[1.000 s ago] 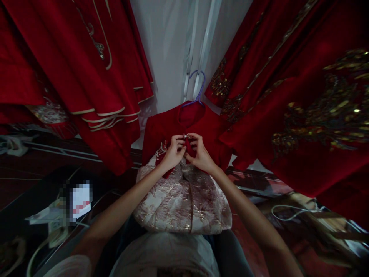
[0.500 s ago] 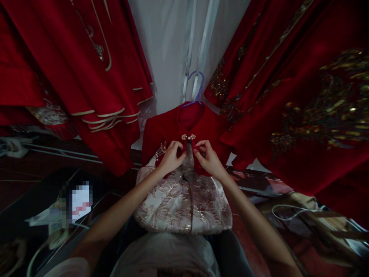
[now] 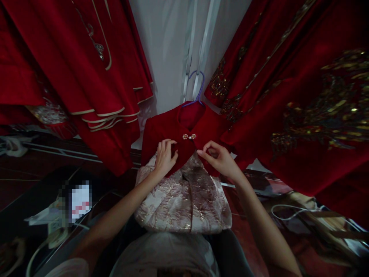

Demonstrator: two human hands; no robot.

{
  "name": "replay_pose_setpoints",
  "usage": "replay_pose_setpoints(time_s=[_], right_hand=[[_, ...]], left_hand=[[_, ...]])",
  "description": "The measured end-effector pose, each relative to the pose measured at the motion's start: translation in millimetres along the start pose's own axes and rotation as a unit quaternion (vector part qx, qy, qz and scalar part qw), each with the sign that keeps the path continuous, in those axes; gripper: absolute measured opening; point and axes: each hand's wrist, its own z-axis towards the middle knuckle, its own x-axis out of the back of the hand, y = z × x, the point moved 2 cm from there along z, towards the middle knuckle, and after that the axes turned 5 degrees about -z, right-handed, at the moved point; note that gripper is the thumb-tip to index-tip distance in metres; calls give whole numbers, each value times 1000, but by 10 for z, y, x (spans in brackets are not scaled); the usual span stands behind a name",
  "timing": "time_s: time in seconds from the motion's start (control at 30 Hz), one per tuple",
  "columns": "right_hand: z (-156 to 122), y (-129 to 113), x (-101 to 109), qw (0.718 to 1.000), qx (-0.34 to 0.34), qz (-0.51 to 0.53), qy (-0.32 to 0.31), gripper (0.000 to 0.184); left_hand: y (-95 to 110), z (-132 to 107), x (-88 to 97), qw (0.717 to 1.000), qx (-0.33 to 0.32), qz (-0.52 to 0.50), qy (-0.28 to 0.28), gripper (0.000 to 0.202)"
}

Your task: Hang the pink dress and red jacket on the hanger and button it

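red garments (image 3: 106,77) hang far left and far right. between them, the red jacket (image 3: 163,127), pale brocade cloth (image 3: 173,207) on its near side. left hand (image 3: 166,157) over the jacket's left front, fingers loosely spread, released. right hand (image 3: 217,157) curled by the right front edge; cannot tell whether it pinches fabric. purple hanger (image 3: 201,90) at the far collar. beaded clasp (image 3: 190,137) at the front opening, just beyond the hands.

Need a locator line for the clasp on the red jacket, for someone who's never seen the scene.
Centre of view: a red jacket on a purple hanger. Below its collar opening, between the left hand and right hand but slightly higher, sits the clasp. It is two small flower shapes with a pale bead between them, unlike the large gold sequin pattern on the garment at right.
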Motion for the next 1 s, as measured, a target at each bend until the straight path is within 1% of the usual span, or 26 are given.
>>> replay_pose_setpoints(time_s=[0.03,0.1,0.17,0.2,0.3,0.37,0.47,0.57,0.67,0.77,0.83,0.87,0.93,1.0], right_hand=[[4,-28,-13,1000,0,12,1,26],[10,-74,-50,999,-6,34,-14,28],[14,-95,-88,997,-27,65,-41,28],[16,-96,-101,994,-41,83,-52,29],[23,-83,-117,989,-63,119,-62,33],[27,-78,-129,988,-59,126,-64,34],[40,-82,-184,988,-40,133,-70,35],[79,-73,-275,988,-26,130,-74,35],[152,-37,-373,991,-3,110,-73,36],[247,19,-482,995,36,76,-57,38],[319,64,-572,996,49,64,-42,42],[356,87,-621,996,52,64,-33,42],[434,128,-724,996,56,64,-24,39],[510,162,-818,996,58,58,-27,34]], left_hand=[[-31,6,1,1000,3,12,19,35],[-113,12,-26,1000,8,6,26,38],[-212,12,-57,999,16,-13,37,31],[-264,11,-65,998,23,-21,51,27],[-420,27,-63,994,50,-37,90,19],[-510,59,-58,993,65,-52,79,19],[-590,118,-38,994,67,-68,59,17],[-605,135,7,991,69,-72,87,12],[-585,85,57,984,93,-92,118,14],[-547,16,107,975,109,-124,146,18],[-527,-7,133,968,119,-157,158,19],[-522,-6,141,964,126,-174,155,19],[-527,18,145,962,140,-195,132,19],[-550,58,147,969,143,-172,107,21]])
